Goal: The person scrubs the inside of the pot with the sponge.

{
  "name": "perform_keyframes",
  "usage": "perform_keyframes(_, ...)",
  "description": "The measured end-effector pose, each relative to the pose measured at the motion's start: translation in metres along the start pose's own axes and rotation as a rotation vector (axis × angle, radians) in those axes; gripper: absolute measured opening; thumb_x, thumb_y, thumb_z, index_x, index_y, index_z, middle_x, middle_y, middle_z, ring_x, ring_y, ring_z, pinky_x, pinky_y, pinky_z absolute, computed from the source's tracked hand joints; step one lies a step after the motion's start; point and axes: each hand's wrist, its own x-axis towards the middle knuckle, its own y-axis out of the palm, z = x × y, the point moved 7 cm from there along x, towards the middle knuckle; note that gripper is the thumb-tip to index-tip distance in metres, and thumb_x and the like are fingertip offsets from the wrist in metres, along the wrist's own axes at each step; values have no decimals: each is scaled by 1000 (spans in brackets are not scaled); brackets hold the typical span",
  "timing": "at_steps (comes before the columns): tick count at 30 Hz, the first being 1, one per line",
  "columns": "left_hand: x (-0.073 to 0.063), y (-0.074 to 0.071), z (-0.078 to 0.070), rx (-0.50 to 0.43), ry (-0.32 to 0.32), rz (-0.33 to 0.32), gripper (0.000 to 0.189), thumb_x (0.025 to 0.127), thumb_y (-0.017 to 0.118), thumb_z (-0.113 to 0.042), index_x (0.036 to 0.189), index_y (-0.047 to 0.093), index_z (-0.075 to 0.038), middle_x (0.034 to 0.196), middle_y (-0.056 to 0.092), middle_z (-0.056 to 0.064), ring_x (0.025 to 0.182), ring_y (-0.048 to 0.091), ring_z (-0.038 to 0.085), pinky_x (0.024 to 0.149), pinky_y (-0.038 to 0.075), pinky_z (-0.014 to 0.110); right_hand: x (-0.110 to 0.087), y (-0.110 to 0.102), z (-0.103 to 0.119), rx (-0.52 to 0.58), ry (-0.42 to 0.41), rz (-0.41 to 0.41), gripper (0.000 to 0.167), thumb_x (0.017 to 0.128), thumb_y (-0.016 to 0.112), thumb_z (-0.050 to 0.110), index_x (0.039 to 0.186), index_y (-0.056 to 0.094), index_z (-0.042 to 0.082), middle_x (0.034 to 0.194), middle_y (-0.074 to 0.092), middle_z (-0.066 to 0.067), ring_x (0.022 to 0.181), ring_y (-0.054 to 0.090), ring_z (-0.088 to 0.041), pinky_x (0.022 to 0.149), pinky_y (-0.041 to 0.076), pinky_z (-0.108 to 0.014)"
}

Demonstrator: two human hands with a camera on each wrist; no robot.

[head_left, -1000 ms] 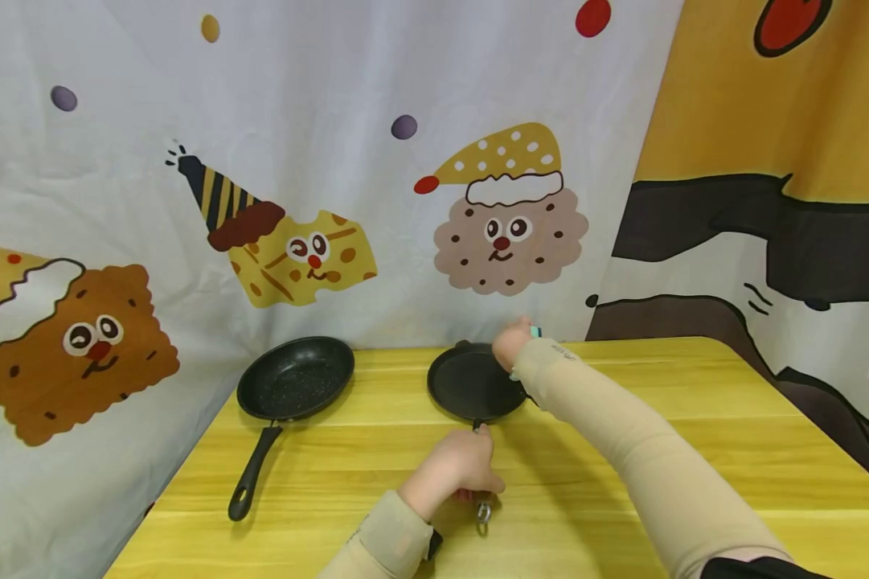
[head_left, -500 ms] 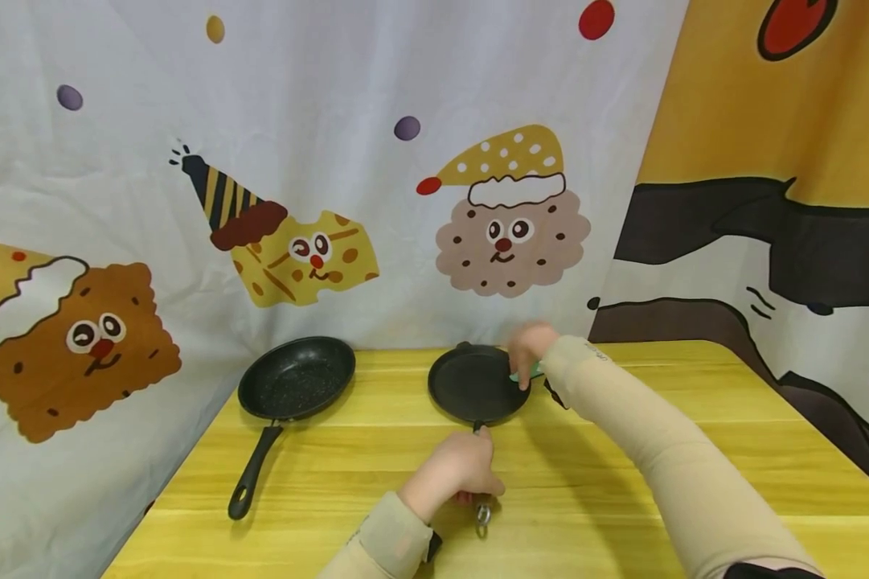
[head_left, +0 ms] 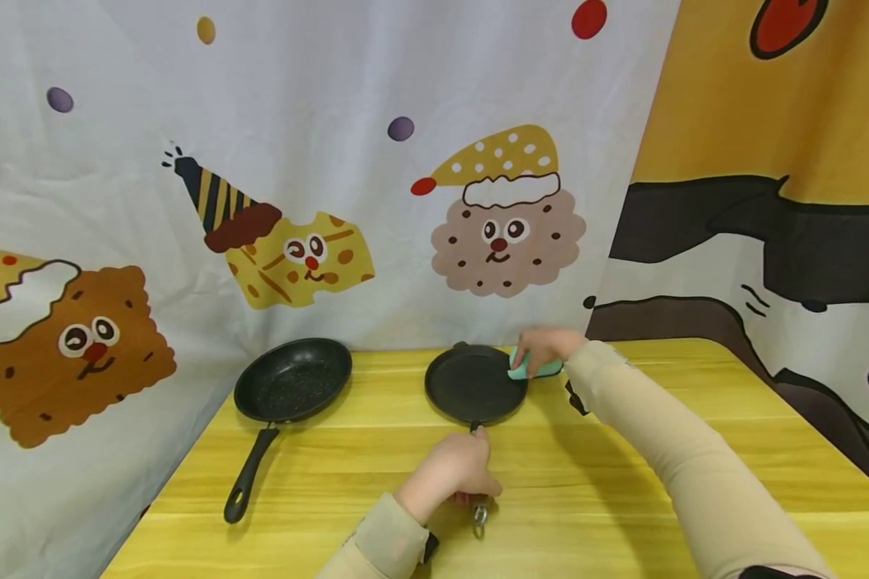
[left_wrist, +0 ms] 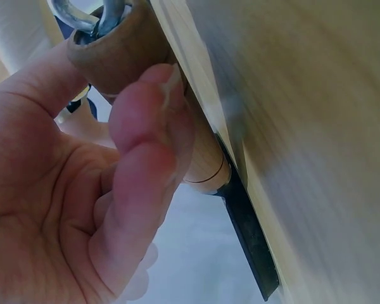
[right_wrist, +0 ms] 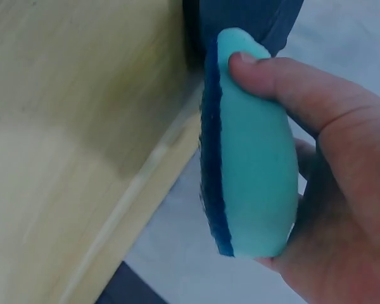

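At the far left, a frying pan (head_left: 293, 382) is resting on the table (head_left: 333, 482), its black handle (head_left: 244, 482) pointing toward the person; neither hand is touching it. To its right, the left hand (head_left: 452, 465) is curling its fingers round the wooden handle (left_wrist: 206, 158) of a flat pan (head_left: 470, 382), near the ring (head_left: 481, 515) at the end. The flat pan is lying toward the table's back edge. It is looking stiff and fairly heavy, probably tipping forward if lifted from the handle's end, so gripping nearer the plate should be steadier. The smooth wood may be turning slightly in a loose grip. Farther right, the right hand (head_left: 543, 346) is pinching a sponge (right_wrist: 256, 158) between thumb and fingers at the flat pan's right rim; whether they are touching, I cannot tell. The sponge is likely light, soft and squashable, its dark side (right_wrist: 215, 158) rougher, so holding the pale foam seems best.
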Motion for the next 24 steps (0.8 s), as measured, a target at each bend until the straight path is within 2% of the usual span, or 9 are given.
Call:
perform_keyframes(6, 1, 0, 1, 22, 5, -2, 89, 81, 74, -32, 148, 30, 7, 43, 57, 2, 32, 52, 11, 33, 40, 23, -1, -5, 15, -168, 17, -43, 18, 86, 74, 23, 98, 78, 35, 126, 54, -4, 117, 47, -36, 96, 41, -48)
perform_keyframes(8, 0, -1, 1, 25, 2, 0, 89, 81, 74, -32, 148, 30, 7, 43, 56, 1, 32, 51, 11, 33, 39, 23, 0, -5, 19, -216, 22, -39, 14, 87, 73, 27, 96, 77, 37, 126, 55, -2, 119, 45, -36, 100, 36, -53)
perform_keyframes(11, 0, 0, 1, 19, -8, 9, 88, 81, 74, -31, 149, 30, 6, 43, 56, 1, 31, 50, 11, 32, 39, 23, 0, -5, 24, -259, 35, -28, 15, 86, 74, 24, 91, 77, 37, 119, 56, 2, 116, 46, -33, 101, 33, -54)
perform_keyframes(18, -2, 0, 0, 27, -21, 27, 86, 82, 73, -31, 150, 31, 2, 44, 57, 3, 29, 47, 11, 31, 40, 24, 0, -3, 32, -274, 35, 42, 30, 75, 74, 7, 78, 77, 36, 94, 61, 17, 95, 50, -22, 89, 36, -45)
perform_keyframes(19, -2, 0, 0, 32, -21, 25, 86, 82, 73, -31, 150, 31, 2, 44, 57, 3, 29, 47, 11, 31, 40, 24, 1, -3, 32, -267, 38, 52, 31, 74, 73, 6, 78, 77, 36, 93, 61, 18, 97, 50, -21, 91, 33, -45)
perform_keyframes(24, -2, -1, 0, 45, -22, 21, 87, 82, 74, -32, 150, 31, 2, 44, 57, 4, 29, 47, 11, 32, 40, 25, 2, 0, 29, -188, 66, 111, 34, 73, 69, 2, 79, 76, 34, 95, 64, 18, 92, 50, -19, 71, 37, -34)
